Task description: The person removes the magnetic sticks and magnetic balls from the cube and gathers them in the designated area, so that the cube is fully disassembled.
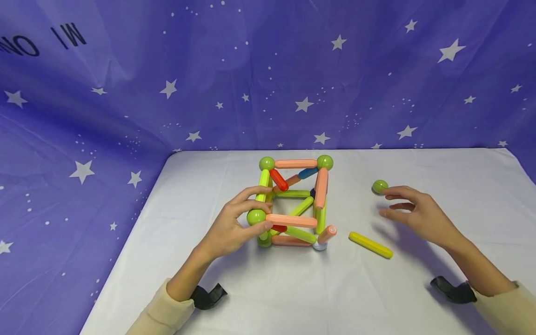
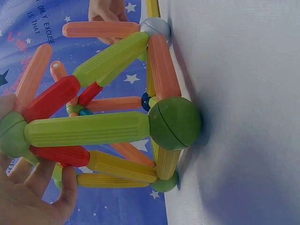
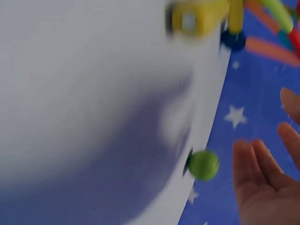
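A cube-like frame of magnetic rods and balls [image 1: 291, 221] stands mid-table, in orange, green, red, yellow and blue. My left hand [image 1: 234, 228] holds its upper near-left corner, fingers over a green rod [image 1: 263, 179] and thumb by a green corner ball [image 1: 256, 217]. The left wrist view shows those fingers [image 2: 69, 187] against the rods there. At the near right, an orange rod [image 1: 328, 234] rises from a silver ball [image 1: 320, 246]. My right hand [image 1: 423, 218] hovers over the table, fingers apart and holding nothing, close to a loose green ball [image 1: 380, 187].
One loose yellow rod [image 1: 371, 245] lies on the white table [image 1: 268, 293] between the frame and my right hand. Behind the table hangs a blue star-patterned cloth [image 1: 268, 70]. Black straps [image 1: 208, 297] show at both sleeve cuffs.
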Tool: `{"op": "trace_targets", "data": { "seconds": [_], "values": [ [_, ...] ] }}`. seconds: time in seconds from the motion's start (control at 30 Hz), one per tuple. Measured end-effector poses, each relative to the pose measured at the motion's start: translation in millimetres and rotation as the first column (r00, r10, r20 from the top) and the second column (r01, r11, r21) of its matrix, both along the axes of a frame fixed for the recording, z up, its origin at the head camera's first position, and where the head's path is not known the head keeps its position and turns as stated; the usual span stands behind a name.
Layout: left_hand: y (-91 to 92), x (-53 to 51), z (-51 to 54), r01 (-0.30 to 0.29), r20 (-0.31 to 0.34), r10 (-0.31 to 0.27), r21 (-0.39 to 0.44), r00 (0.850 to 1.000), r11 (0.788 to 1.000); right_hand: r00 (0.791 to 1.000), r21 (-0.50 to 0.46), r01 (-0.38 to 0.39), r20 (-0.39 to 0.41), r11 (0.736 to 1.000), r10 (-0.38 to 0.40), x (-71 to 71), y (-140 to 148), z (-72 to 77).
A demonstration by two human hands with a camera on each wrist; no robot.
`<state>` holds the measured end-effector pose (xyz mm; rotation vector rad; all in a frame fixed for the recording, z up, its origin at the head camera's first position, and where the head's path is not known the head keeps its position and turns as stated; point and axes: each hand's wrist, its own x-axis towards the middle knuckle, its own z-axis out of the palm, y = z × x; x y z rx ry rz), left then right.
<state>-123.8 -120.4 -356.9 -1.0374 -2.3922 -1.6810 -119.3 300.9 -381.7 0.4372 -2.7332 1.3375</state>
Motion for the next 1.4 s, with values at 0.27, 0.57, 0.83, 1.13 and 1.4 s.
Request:
{"op": "trace_targets", "data": {
  "seconds": [0.27,0.57,0.83,1.13,1.4],
  "values": [
    [0.1,1.3,1.4,0.004,-0.009,-0.004,0.008,1.000,1.000,0.972,-0.043,-0.149,0.178,0.988,0.154,27.4,-15,-10.1],
    [0.4,1.5,1.0,0.015,-0.009,-0.015,0.018,1.000,1.000,0.926,-0.052,-0.244,0.283,0.968,0.249,33.0,-17,-18.5],
    [0.0,1.4,0.9,0.011,-0.003,-0.011,0.015,1.000,1.000,0.891,-0.014,-0.287,0.363,0.958,0.272,31.7,-28,-17.0],
    [-0.5,0.6,-0.6,0.012,0.002,-0.012,0.026,1.000,1.000,0.897,0.116,-0.290,0.378,0.950,0.228,32.4,-37,-13.0],
    [0.0,1.3,0.1,0.004,0.003,-0.004,0.014,1.000,1.000,0.897,0.086,-0.262,0.389,0.961,0.209,46.9,-23,-14.9]
  ]
}}
